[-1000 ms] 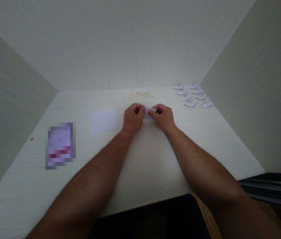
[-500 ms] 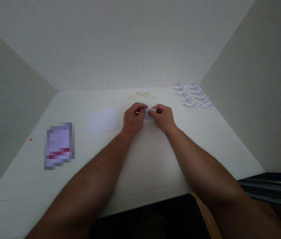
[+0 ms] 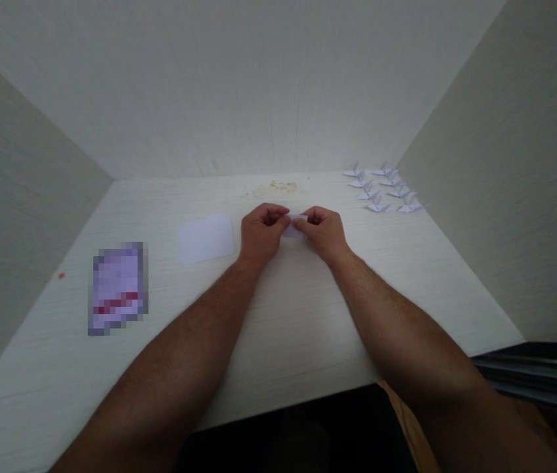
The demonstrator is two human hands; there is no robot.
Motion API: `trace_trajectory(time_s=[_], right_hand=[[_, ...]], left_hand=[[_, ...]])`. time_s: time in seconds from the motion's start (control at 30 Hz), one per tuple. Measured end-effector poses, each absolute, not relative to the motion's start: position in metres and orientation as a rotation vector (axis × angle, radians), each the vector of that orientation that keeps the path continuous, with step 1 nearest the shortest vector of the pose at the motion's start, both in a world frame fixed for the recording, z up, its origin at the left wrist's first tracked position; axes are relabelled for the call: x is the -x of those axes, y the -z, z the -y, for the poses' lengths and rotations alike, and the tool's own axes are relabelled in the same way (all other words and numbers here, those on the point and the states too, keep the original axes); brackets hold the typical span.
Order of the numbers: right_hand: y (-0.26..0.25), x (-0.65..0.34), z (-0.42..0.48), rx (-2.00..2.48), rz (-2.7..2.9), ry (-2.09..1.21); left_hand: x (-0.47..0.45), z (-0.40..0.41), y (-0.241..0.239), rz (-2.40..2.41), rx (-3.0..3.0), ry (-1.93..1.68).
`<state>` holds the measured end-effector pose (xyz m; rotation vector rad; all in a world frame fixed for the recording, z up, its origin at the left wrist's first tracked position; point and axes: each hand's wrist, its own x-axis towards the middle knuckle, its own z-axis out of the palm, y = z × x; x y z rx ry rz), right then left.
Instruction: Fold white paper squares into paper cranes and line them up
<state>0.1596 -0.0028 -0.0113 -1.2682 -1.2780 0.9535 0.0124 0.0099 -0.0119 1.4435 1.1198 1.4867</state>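
Observation:
Between my two hands is a small piece of white paper, its ends partly covered by my fingers. My left hand pinches its left side between thumb and fingers. On the right side, my right hand grips it the same way, thumb on top. The folds in the paper are too small to make out. A white paper sheet lies flat on the table, just left of my left hand.
Several folded paper cranes stand in rows at the back right of the white table. A pixelated purple packet lies at the left, near a small orange-red speck. Walls rise behind and on both sides.
My left hand has shifted slightly to the left along the paper. My right hand has hardly moved and keeps its hold.

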Motion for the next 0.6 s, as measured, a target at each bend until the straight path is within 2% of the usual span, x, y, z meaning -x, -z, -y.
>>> trace_trajectory(time_s=[0.6], right_hand=[[0.015, -0.1608, 0.0012, 1.23, 1.226, -0.99]], left_hand=[[-0.0129, -0.0063, 0.0088, -1.173, -1.457, -1.49]])
